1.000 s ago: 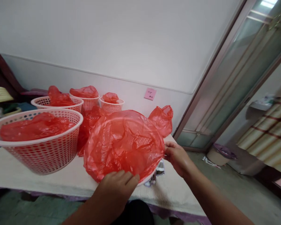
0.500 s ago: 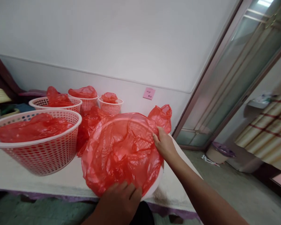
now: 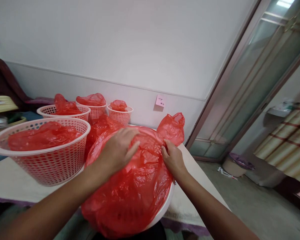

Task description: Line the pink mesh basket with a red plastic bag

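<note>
My left hand lies flat and open on the red plastic bag, palm down near the far rim, pressing the film onto the white basket beneath so it does not slide. It pins the bag and grasps nothing. My right hand works the right edge: its fingers are curled in and pinch a fold of the film just where the bag's loose handle sticks up behind. I think the pinch gathers slack over the rim, though the fold hides my fingertips and I cannot be sure how much plastic they hold.

The basket is tilted toward me, its near edge hanging past the front of the table, so its covered top faces me and both hands can reach it. Only a strip of white rim shows at the lower right; the bag covers the rest.

To the left on the table stands a large pink basket with a red bag lying loose inside. Behind it, against the wall, are three smaller pink baskets, each with a red bag. A pink note is stuck on the wall.
</note>
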The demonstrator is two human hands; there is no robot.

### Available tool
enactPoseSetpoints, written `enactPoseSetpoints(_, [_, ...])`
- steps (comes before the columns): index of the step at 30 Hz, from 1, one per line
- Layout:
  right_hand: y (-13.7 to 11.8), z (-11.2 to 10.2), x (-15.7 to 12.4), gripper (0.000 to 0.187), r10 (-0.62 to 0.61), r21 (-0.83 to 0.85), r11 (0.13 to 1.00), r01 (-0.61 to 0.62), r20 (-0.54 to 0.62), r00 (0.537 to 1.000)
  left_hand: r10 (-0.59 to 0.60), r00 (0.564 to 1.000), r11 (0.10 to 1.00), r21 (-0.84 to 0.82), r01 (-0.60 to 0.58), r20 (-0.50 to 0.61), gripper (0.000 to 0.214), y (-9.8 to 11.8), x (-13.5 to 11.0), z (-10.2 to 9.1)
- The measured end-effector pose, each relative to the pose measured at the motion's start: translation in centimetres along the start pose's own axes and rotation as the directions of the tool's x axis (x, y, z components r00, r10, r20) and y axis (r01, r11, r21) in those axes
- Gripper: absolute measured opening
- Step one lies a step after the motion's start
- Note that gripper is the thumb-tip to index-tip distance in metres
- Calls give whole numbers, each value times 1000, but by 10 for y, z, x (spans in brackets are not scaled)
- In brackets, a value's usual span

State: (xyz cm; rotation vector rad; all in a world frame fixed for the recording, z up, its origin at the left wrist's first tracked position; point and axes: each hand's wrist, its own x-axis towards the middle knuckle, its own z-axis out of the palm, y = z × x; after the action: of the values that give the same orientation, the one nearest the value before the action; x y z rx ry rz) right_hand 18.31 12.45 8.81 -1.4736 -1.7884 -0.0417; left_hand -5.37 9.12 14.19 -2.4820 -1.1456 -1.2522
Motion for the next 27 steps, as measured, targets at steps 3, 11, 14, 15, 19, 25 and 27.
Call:
enactPoseSetpoints(3, [-3, -1, -4, 20, -18, 4, 1000, 18, 0, 1000, -195, 981, 979, 64, 196, -18, 38, -44, 23, 20])
enactPoseSetpoints(11, [0, -1, -6, 21, -7, 83, 996, 8, -10, 1000, -342, 935, 920, -168, 353, 93, 32, -82, 30, 32])
enactPoseSetpoints(14, [0, 0, -4, 26, -17, 126, 992, 21, -33, 999, -412, 906, 870, -255, 423, 97, 32, -83, 32, 29])
enactPoseSetpoints(15, [0, 0, -3, 27, -20, 133, 991, 25, -39, 999, -437, 894, 851, -276, 447, 101, 32, -83, 33, 29])
enactPoseSetpoints(19, [0, 0, -4, 31, 6, 174, 985, 1, -36, 999, -525, 845, 790, -313, 528, 101, 36, -85, 37, 26])
enactPoseSetpoints(25, [0, 1, -5, 34, 93, 215, 973, -79, -59, 994, -606, 792, 747, -294, 597, 68, 37, -91, 37, 26])
enactPoseSetpoints(27, [-1, 2, -4, 34, 104, 220, 971, -89, -57, 993, -628, 776, 735, -278, 619, 66, 38, -93, 36, 25])
